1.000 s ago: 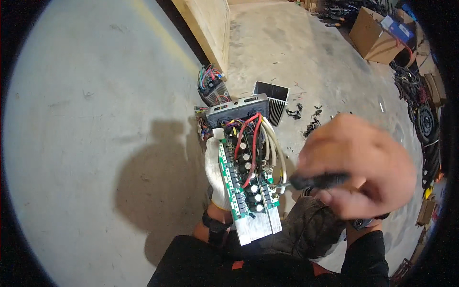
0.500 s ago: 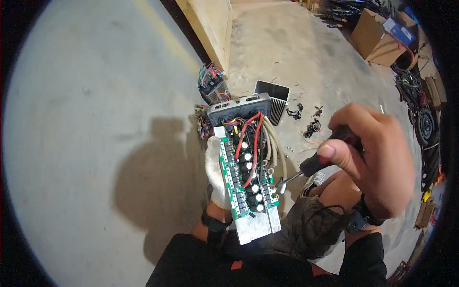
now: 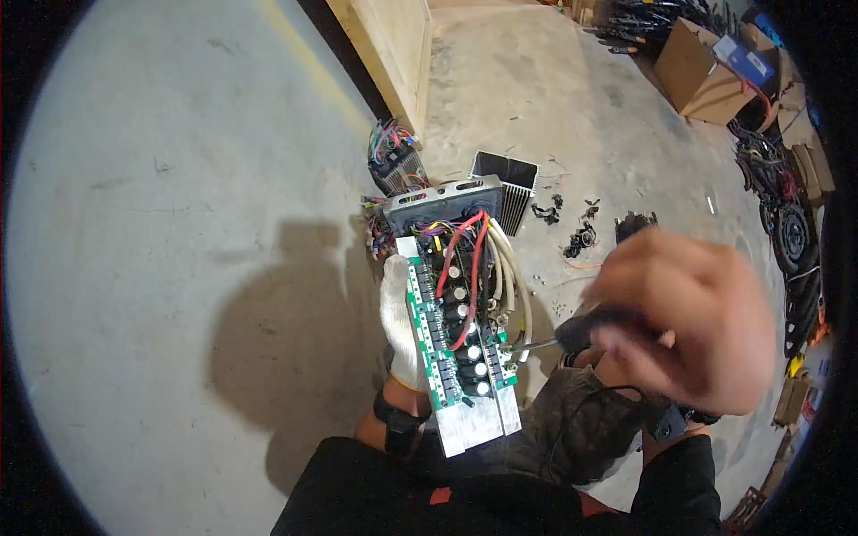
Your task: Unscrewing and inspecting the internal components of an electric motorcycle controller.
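My left hand [image 3: 399, 322], in a white knit glove, grips the left side of a green circuit board assembly [image 3: 437, 362]. Rows of black capacitors with silver tops run along it, and bare metal bars stick out at the near end. Red and pale thick wires [image 3: 506, 277] lead from the board to a grey end plate [image 3: 444, 208] at its far end. My bare right hand [image 3: 684, 326], smeared by motion, is closed around the dark handle of a screwdriver [image 3: 576, 332]. The screwdriver's tip meets the board's right edge near the brass-coloured terminals; exact contact is too small to tell.
On the floor beyond the board lie a finned metal housing [image 3: 507, 183] and another finned unit with coloured wires [image 3: 394, 161]. Black cable pieces [image 3: 581, 239] are scattered to the right. A cardboard box [image 3: 699, 73] and heaped cables [image 3: 786, 228] line the right side. A wooden panel [image 3: 384, 58] stands far ahead.
My right hand has turned about the screwdriver, its fingers now lower and blurred, and the handle sits flatter. The board and my left hand have barely shifted.
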A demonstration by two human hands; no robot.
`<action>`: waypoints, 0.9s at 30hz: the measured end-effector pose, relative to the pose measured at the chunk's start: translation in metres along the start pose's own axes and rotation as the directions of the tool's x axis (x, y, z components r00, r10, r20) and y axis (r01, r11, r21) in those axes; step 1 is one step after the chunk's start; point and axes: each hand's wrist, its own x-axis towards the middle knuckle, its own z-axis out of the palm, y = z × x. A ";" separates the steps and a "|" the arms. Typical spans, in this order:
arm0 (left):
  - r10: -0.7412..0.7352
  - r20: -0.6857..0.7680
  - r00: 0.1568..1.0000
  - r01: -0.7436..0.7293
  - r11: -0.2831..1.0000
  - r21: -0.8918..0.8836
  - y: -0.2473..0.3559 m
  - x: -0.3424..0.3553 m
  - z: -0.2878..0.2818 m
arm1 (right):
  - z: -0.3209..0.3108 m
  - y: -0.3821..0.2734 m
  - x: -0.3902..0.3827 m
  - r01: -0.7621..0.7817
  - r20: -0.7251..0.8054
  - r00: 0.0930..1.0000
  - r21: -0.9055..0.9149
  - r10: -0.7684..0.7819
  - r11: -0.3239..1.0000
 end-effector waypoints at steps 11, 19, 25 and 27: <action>-0.033 0.104 0.994 0.038 0.998 -0.054 -0.012 0.005 0.013 | -0.005 0.002 -0.003 0.006 -0.037 0.999 -0.051 -0.008 0.999; -0.054 0.066 0.996 0.055 0.998 -0.014 0.001 -0.003 -0.005 | 0.001 0.004 0.004 -0.035 -0.120 0.990 0.282 0.072 0.959; 0.039 0.096 0.995 -0.039 0.999 0.007 0.000 -0.003 0.013 | -0.001 0.017 0.006 0.313 0.010 0.945 0.260 -0.327 0.913; -0.002 0.078 0.997 0.002 1.000 0.003 0.001 -0.003 0.008 | 0.004 0.015 0.000 0.282 -0.072 0.959 0.209 -0.273 0.936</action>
